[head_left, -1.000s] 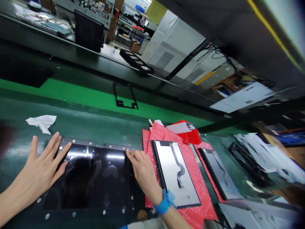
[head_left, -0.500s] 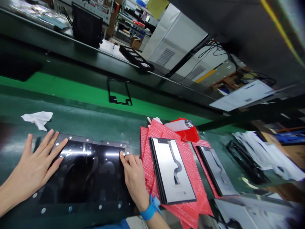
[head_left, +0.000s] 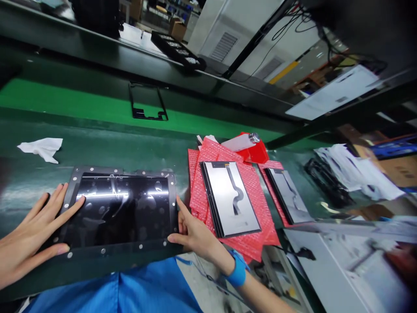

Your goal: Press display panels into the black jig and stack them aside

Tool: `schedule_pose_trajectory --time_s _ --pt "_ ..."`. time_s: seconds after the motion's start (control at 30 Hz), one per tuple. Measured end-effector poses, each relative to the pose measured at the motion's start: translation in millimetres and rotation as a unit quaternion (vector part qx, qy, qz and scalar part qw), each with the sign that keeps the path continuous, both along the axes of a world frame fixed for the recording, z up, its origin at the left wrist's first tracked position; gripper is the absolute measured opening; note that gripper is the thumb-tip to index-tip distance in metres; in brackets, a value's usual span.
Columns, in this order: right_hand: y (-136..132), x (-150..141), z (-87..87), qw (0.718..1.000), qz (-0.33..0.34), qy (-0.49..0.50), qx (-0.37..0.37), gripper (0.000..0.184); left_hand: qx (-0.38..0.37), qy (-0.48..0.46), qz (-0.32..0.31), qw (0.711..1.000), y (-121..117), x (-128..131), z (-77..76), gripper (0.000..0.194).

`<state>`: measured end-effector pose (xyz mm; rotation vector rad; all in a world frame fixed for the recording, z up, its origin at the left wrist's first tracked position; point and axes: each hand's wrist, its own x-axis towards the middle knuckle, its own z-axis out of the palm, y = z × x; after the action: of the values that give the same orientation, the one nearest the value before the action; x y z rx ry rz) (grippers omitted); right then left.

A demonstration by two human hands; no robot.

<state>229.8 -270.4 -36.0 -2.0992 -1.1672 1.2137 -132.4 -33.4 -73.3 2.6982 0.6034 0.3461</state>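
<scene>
A glossy black display panel [head_left: 127,213] lies on the green bench, surrounded by a dark frame [head_left: 100,170] dotted with several round silver spots. My left hand [head_left: 35,239] rests open across the frame's left side, index fingertip on the panel's edge and thumb near the lower left corner. At the right side, my right hand [head_left: 195,230] grips the frame, with the index finger along its edge and the thumb by the lower right corner. Its other fingers are curled and partly hidden. A blue wrist strap [head_left: 239,269] circles my right wrist.
Several silver-backed screens [head_left: 233,198] are stacked on pink bubble wrap [head_left: 265,217]; more screens [head_left: 289,195] lie further right. A crumpled white cloth [head_left: 42,148] is at left. Beyond are a thin black frame [head_left: 148,104], a white bottle [head_left: 239,142] and a raised shelf edge [head_left: 97,48].
My right hand has moved from the panel's upper right corner down to the frame's right edge. My left hand has slid lower along the left side. The camera view has shifted.
</scene>
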Motion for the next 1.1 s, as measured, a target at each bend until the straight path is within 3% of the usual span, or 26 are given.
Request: schedule_pose_trajectory --time_s 0.1,0.2,0.3,0.43,0.57,0.7,0.8,0.9,1.1 --pt "11 0 4.2 0.999 0.017 -0.037 -0.021 0.113 -0.037 0.030 0.040 0.998 -5 5 -0.7 0.068" --pt "11 -7 3.2 0.996 0.008 -0.083 -0.010 0.110 -0.025 0.023 0.063 0.997 -11 11 -0.2 0.067" --pt "3 -18 -3.6 0.993 -0.031 -0.109 0.028 0.096 -0.006 0.013 0.061 0.998 -15 13 -1.2 0.065" --pt "-3 -23 -8.3 0.987 -0.075 -0.115 0.087 0.063 0.038 0.016 0.052 0.998 -20 11 -4.9 0.071" --pt "10 -10 7.6 0.989 -0.073 -0.068 0.109 0.056 0.058 0.029 0.065 0.996 -27 8 -5.6 0.075" --pt "41 -3 25.9 0.963 -0.080 -0.166 0.195 0.052 0.057 0.027 0.064 0.996 -31 8 -0.1 0.086" --pt "73 -11 25.9 0.947 -0.001 -0.186 0.262 0.044 0.051 0.030 0.049 0.997 -33 8 7.3 0.105" --pt "103 -23 18.3 0.931 0.111 -0.177 0.300 0.047 0.051 0.037 0.050 0.997 -34 9 12.8 0.114" --pt "131 -40 9.7 0.888 0.202 -0.301 0.284 0.054 0.067 0.046 0.068 0.994 -37 11 10.4 0.122"
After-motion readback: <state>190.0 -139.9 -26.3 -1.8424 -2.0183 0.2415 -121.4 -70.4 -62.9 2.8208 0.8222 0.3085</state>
